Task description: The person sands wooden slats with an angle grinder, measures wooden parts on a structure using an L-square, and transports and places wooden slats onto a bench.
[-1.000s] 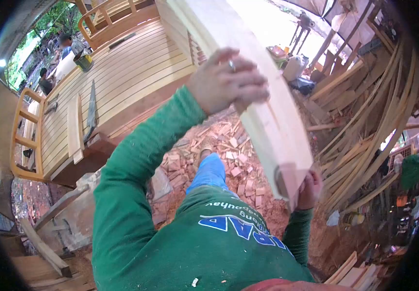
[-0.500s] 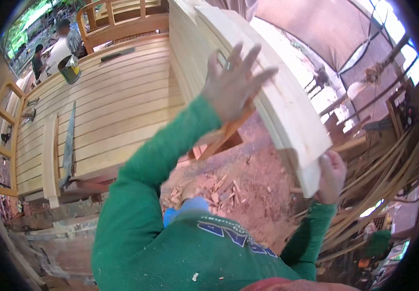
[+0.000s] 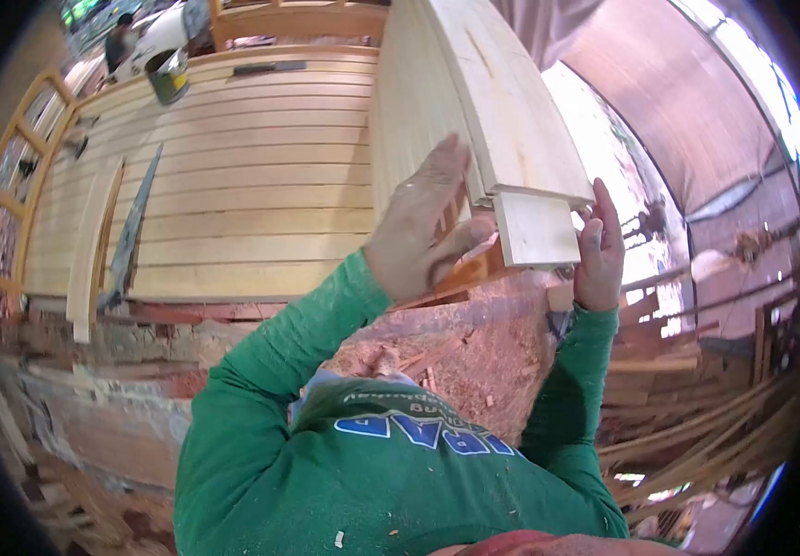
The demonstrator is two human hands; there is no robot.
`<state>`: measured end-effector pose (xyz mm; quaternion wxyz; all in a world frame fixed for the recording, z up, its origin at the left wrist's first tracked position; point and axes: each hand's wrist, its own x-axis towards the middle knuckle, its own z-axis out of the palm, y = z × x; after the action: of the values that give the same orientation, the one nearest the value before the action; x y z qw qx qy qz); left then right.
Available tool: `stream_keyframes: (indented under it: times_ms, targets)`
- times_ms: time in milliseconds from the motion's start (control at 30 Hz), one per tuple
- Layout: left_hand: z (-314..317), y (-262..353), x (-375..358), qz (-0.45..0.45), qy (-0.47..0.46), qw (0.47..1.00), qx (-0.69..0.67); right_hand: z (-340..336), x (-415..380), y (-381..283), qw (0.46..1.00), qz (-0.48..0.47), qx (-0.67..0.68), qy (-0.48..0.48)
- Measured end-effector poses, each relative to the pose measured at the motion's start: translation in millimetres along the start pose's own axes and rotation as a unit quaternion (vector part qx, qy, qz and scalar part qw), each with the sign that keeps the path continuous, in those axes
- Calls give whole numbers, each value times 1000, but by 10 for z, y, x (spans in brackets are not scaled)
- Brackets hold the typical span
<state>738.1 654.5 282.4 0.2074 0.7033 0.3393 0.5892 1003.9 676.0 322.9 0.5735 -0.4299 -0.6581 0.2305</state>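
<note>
A long pale wooden board (image 3: 511, 102) stretches away from me, with a narrower tenon (image 3: 539, 232) at its near end. My left hand (image 3: 423, 222) is at the board's left side, its fingers stretched out and pointing along the edge. At the right edge, by the corner where the tenon begins, is my right hand (image 3: 601, 250), fingers raised and apart. Its fingertips are at or against the wood; firm contact cannot be made out. Below the board, a pale wooden face (image 3: 409, 120) runs down to the slats.
A slatted wooden platform (image 3: 261, 204) lies to the left, bearing a handsaw (image 3: 133, 227), a loose wooden strip (image 3: 94, 250), a can (image 3: 168, 79) and a dark tool (image 3: 270, 68). People are at the back left. Wood scraps (image 3: 432, 361) litter the ground; long strips (image 3: 715, 435) lie right.
My left hand has come off the board's top to its left side. My right hand has loosened from the end corner and sits along the right edge. The view has shifted.
</note>
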Motion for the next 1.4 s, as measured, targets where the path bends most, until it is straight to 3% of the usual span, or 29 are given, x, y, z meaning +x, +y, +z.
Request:
stream_keyframes:
  times_ms: [133, 233, 367, 467, 567, 667, 767, 967, 1100, 1267, 1400]
  targets:
    - [212, -226, 188, 13, 46, 996, 77, -36, 375, 206, 981, 70, -164, -70]
    - [299, -372, 306, 3, 83, 990, 118, 21, 625, 373, 973, -25, -200, -109]
    - [308, -424, 405, -15, 120, 986, 118, 68, 825, 488, 980, 12, -131, -147]
    - [302, -431, 410, -54, 143, 987, 50, 137, 849, 407, 975, 22, -161, -154]
    - [210, -411, 461, -115, 107, 987, 36, 217, 875, 294, 969, 21, -190, -158]
    - [202, -572, 421, 31, 120, 983, 135, 161, 883, 328, 961, 14, -190, -198]
    - [175, -562, 423, 17, 84, 989, 123, 133, 888, 362, 964, 42, -186, -186]
    - [209, -560, 445, 78, 107, 969, 209, 73, 923, 418, 962, 83, -190, -177]
    - [160, -510, 413, 87, 92, 972, 199, 39, 910, 380, 947, 21, -281, -156]
    - [298, -620, 420, 80, 146, 964, 209, 48, 1030, 544, 962, -11, -213, -168]
    - [351, -589, 420, 82, 168, 964, 188, 13, 1047, 535, 951, -21, -234, -200]
